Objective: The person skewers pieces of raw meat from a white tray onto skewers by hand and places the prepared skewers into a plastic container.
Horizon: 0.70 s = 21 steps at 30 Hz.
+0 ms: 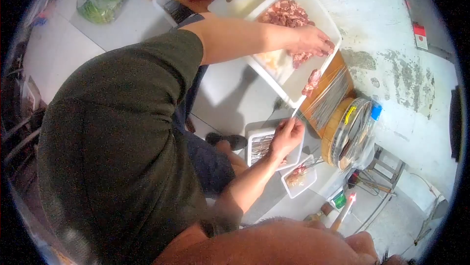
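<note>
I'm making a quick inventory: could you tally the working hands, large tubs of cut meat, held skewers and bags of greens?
Hands: 2 (left hand, right hand)
Large meat tub: 1
Held skewer with meat: 1
Bag of greens: 1
Total: 5

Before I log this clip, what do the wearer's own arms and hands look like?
A dark olive-toned shirt with short sleeves leaves both forearms bare. The left hand and right hand wear no gloves, and no watch or bracelet shows at either wrist. Any ring would be too small to make out.
</note>
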Motion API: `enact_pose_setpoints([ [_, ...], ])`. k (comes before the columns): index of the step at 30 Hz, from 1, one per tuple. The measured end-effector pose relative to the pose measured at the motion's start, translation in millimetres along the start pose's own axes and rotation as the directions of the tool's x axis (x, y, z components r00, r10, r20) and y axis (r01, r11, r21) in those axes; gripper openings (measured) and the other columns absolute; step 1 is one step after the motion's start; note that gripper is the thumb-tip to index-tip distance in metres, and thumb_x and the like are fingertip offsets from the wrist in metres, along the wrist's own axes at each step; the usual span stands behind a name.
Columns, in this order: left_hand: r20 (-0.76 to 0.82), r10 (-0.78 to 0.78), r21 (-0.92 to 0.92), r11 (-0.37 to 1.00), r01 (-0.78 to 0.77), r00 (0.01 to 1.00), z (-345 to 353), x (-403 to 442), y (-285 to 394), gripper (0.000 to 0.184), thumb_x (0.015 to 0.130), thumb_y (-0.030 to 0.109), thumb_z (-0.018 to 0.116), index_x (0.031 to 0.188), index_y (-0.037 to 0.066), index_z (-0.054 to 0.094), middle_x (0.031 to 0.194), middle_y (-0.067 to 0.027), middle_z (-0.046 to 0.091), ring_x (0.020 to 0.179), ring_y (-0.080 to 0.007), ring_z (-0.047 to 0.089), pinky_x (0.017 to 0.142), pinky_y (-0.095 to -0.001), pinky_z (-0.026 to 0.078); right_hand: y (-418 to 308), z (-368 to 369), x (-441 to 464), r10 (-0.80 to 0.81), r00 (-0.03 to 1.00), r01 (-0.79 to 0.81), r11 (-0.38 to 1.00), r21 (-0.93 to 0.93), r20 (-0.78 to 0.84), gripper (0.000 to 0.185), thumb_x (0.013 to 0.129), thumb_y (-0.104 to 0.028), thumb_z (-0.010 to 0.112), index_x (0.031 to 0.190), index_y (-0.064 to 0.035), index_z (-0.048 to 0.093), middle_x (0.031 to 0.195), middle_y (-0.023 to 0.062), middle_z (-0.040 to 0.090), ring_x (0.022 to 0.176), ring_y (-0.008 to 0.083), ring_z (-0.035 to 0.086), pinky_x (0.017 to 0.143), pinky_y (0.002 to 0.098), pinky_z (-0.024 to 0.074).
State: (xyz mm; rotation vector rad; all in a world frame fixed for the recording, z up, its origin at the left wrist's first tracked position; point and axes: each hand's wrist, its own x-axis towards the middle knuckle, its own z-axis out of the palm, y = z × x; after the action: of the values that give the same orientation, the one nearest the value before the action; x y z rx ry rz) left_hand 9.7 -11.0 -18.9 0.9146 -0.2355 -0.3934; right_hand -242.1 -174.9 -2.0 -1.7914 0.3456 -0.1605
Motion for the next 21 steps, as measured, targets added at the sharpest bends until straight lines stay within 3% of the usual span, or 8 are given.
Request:
enact_pose_setpoints([
  [3, 0.008, -0.066, -0.128, 0.990, 0.067, 0.998, 5.2, -8.4, 9.3, 0.033, 0.089, 0.011, 0.063, 0.119, -0.001, 0.054, 0.111, -0.0108, 0.061, 0.099, -0.0197, 0.059, 0.088, -0.0329, 0.049, -2.7, 1.2, 0.5, -0.019, 1.000, 0.018, 0.998, -0.063, -0.007, 0.014, 0.094, -0.011, 0.052, 0.084, -0.0021, 0.048, 0.064, 0.0022, 0.050, 0.053, 0.0072, 0.044, 0.046, 0.0192, 0.0351],
  [6, 0.017, -0.114, -0.242, 0.963, 0.115, 0.993, 10.2, -15.4, 16.9, 0.024, 0.085, 0.011, 0.066, 0.105, -0.001, 0.060, 0.102, -0.0084, 0.064, 0.084, -0.0184, 0.060, 0.070, -0.0300, 0.049, 1.0, 1.4, 1.4, -0.021, 1.000, 0.021, 0.999, -0.049, -0.011, 0.012, 0.094, -0.010, 0.053, 0.086, -0.0017, 0.049, 0.064, 0.0021, 0.051, 0.053, 0.0070, 0.044, 0.047, 0.0198, 0.0355],
  [9, 0.058, -0.103, -0.286, 0.951, 0.116, 0.993, 5.6, -11.5, 10.1, 0.019, 0.093, 0.012, 0.056, 0.108, 0.002, 0.059, 0.103, -0.0093, 0.061, 0.095, -0.0184, 0.059, 0.089, -0.0346, 0.048, 0.4, 1.3, 1.1, -0.022, 1.000, 0.022, 0.999, -0.026, -0.005, 0.015, 0.094, -0.011, 0.053, 0.083, -0.0019, 0.049, 0.063, 0.0022, 0.050, 0.053, 0.0074, 0.044, 0.047, 0.0199, 0.0355],
  [12, 0.079, -0.130, -0.357, 0.922, 0.150, 0.988, 0.9, -5.6, 5.8, 0.019, 0.092, 0.012, 0.057, 0.108, 0.002, 0.059, 0.102, -0.0088, 0.062, 0.096, -0.0180, 0.059, 0.087, -0.0340, 0.048, 21.1, -14.8, 10.6, 0.019, 1.000, -0.019, 0.999, -0.034, 0.002, 0.017, 0.094, -0.012, 0.052, 0.081, -0.0020, 0.048, 0.063, 0.0025, 0.050, 0.053, 0.0076, 0.045, 0.047, 0.0201, 0.0356],
  [21, 0.020, -0.039, -0.075, 0.996, 0.040, 0.999, 12.4, -22.5, 20.2, 0.018, 0.090, 0.011, 0.058, 0.102, -0.001, 0.059, 0.092, -0.0110, 0.062, 0.084, -0.0199, 0.061, 0.071, -0.0320, 0.047, 32.4, -19.2, 12.2, -0.023, 1.000, 0.023, 0.991, -0.134, 0.001, 0.017, 0.094, -0.014, 0.053, 0.083, -0.0017, 0.050, 0.061, 0.0018, 0.051, 0.052, 0.0070, 0.044, 0.046, 0.0207, 0.0353],
])
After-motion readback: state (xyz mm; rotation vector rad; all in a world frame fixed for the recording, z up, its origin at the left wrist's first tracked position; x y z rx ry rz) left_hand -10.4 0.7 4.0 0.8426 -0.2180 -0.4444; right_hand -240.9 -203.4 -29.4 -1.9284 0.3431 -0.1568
